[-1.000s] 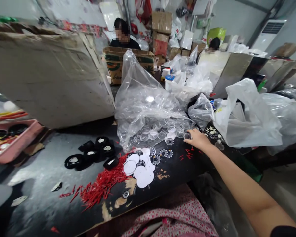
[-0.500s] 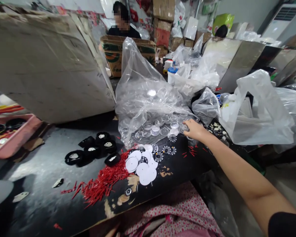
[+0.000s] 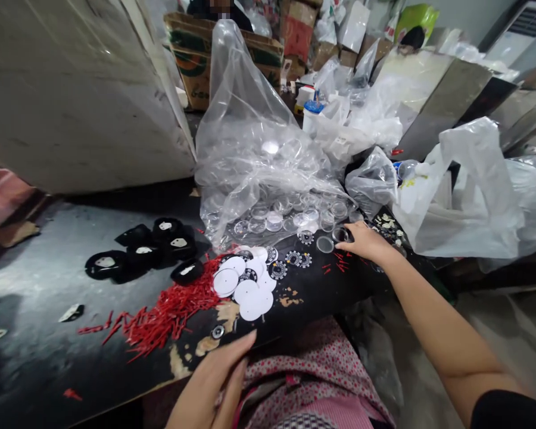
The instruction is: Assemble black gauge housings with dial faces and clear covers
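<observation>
My right hand (image 3: 367, 243) reaches out over the far right of the bench, thumb and forefinger closed on the edge of a clear round plastic cover (image 3: 340, 233). Another clear round cover (image 3: 325, 243) lies flat just left of it. Low in the view, by the bench's front edge, my left hand (image 3: 214, 376) has its fingers stretched out and holds nothing. Beyond it are white discs (image 3: 255, 302), some showing black printed dials (image 3: 277, 270), beside a heap of red plastic sticks (image 3: 161, 316). Black rounded parts (image 3: 145, 251) sit to the left.
A large clear plastic bag (image 3: 250, 149) spills more covers at the back. Right of it stands a white plastic bag (image 3: 464, 202). A big pale box (image 3: 80, 101) blocks the left rear, and a pink bin (image 3: 4, 205) is at the left edge. Someone sits behind a carton (image 3: 187, 59).
My right hand has drawn back slightly from the bag with a clear cover at its fingertips. My left hand has risen into view. The whole scene has shifted a little left.
</observation>
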The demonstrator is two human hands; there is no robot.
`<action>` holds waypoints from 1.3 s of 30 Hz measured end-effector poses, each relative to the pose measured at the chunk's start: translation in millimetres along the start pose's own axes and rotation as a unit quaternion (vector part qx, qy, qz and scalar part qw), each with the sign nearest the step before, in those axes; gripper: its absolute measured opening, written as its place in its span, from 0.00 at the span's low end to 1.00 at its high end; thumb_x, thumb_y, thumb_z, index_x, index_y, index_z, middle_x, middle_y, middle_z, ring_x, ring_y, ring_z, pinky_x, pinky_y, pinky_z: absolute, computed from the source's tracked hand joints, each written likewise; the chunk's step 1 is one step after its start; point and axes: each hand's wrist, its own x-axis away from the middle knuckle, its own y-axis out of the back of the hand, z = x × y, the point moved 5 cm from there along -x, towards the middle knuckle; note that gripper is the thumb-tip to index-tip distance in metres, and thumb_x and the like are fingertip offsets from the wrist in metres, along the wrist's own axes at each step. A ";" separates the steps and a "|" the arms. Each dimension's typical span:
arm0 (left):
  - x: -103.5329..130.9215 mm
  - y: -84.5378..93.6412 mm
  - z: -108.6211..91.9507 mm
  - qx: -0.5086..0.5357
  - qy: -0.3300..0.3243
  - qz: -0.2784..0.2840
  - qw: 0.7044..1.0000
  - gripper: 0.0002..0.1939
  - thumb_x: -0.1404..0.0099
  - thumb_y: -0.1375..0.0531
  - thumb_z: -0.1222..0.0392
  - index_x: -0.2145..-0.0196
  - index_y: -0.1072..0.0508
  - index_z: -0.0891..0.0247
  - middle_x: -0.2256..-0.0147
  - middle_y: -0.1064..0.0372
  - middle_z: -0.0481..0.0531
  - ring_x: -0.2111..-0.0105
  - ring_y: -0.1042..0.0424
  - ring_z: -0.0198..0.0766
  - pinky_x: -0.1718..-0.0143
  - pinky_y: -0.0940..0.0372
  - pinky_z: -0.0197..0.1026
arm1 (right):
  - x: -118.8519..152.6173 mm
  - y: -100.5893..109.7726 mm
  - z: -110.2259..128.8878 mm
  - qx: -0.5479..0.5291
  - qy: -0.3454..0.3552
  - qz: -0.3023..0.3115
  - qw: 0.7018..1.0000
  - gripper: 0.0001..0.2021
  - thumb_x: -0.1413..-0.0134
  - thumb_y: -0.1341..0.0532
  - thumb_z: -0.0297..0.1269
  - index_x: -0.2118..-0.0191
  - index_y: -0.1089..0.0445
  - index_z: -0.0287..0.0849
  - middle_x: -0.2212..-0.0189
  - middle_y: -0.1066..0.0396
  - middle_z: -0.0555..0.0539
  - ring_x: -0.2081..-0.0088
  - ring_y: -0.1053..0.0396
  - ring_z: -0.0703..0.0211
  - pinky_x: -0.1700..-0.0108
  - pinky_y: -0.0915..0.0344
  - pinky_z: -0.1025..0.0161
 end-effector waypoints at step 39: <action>-276.6 -116.6 -29.9 -0.057 -0.065 0.175 0.981 0.20 0.29 0.45 0.59 0.40 0.35 0.62 0.42 0.33 0.60 0.44 0.32 0.47 0.42 0.39 0.58 | -12.0 -34.2 69.7 0.068 0.143 -0.073 0.985 0.33 0.40 0.46 0.60 0.37 0.42 0.41 0.45 0.34 0.34 0.51 0.31 0.41 0.51 0.40 0.52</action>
